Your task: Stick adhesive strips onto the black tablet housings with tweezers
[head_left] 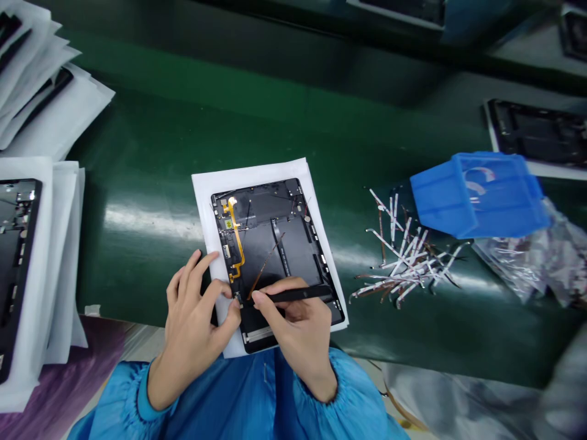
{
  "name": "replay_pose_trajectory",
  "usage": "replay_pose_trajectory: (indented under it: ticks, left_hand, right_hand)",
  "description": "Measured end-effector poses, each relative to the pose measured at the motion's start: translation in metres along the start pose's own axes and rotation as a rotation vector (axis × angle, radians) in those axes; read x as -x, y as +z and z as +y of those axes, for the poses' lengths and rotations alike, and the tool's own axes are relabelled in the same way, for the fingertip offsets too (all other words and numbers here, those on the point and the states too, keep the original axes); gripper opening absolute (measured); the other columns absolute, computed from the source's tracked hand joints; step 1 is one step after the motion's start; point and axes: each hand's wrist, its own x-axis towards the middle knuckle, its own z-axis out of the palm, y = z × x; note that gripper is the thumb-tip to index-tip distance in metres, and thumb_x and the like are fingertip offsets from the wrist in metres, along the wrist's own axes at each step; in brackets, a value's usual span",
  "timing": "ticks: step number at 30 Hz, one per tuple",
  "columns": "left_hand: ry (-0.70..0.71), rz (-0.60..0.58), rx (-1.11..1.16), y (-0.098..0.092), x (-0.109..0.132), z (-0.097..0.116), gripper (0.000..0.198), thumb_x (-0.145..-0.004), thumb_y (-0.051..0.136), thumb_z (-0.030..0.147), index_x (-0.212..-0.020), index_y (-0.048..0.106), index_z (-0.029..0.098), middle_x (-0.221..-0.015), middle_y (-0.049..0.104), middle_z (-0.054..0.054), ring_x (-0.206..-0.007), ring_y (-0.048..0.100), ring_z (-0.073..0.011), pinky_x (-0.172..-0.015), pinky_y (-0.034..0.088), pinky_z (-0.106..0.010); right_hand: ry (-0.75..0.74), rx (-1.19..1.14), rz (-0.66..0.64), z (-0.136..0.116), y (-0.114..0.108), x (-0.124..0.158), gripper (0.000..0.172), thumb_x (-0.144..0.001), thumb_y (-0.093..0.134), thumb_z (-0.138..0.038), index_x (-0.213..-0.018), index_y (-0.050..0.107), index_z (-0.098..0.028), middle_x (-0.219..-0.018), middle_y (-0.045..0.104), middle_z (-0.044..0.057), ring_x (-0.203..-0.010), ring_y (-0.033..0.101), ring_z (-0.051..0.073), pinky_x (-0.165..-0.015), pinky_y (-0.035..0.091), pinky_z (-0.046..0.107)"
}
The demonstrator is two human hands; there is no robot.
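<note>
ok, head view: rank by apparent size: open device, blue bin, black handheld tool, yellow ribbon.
1. Open device
2. Blue bin
3. Black handheld tool and yellow ribbon: visible lengths look alike, fingers cover part of the tool, so unranked.

The open, black rectangular device shell (276, 270) lies slightly turned on white sheets (203, 186); over it are one thin brown strip (263, 267) and one slim black tool (302, 294)

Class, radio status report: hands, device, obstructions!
Right hand gripping black tool. Left hand at edge of tablet housing. Housing on white sheet. Strip pile off right, not blocking.
</note>
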Motion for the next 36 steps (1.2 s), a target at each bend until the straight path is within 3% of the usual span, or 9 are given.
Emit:
replay_pose_trajectory:
  ticks: [10, 26, 36]
  left_hand:
    - [0.008, 0.0, -0.041, 0.0026, 0.0006, -0.0001, 0.005, -0.09, 0.053, 0.021, -0.086, 0.057, 0.021, -0.15, 0.046, -0.014, -0.145, 0.033, -0.0363, -0.109, 0.03, -0.056]
    - [-0.023, -0.048, -0.048, 0.0013, 0.0015, 0.0038, 0.009, -0.094, 0.048, 0.023, -0.088, 0.054, 0.022, -0.154, 0.041, -0.011, -0.148, 0.026, -0.0319, -0.113, 0.026, -0.055]
    - [-0.017, -0.034, -0.056, 0.0033, 0.0021, 0.0028, 0.008, -0.094, 0.048, 0.024, -0.088, 0.053, 0.022, -0.153, 0.041, -0.01, -0.148, 0.027, -0.0315, -0.114, 0.026, -0.055]
  right_hand:
    - [0.041, -0.04, -0.015, -0.0026, 0.0005, -0.0012, 0.01, -0.076, 0.077, -0.021, -0.077, 0.066, -0.019, -0.075, 0.067, -0.001, -0.066, 0.07, 0.014, -0.063, 0.062, 0.023]
    - [-0.03, -0.04, -0.03, 0.0023, -0.0019, -0.0013, 0.009, -0.08, 0.074, -0.016, -0.08, 0.066, -0.02, -0.075, 0.066, -0.005, -0.067, 0.07, 0.008, -0.064, 0.059, 0.014]
    - [-0.045, -0.007, -0.062, 0.004, -0.003, -0.0028, 0.008, -0.082, 0.072, -0.019, -0.082, 0.065, -0.018, -0.078, 0.066, -0.003, -0.069, 0.069, 0.009, -0.065, 0.06, 0.016]
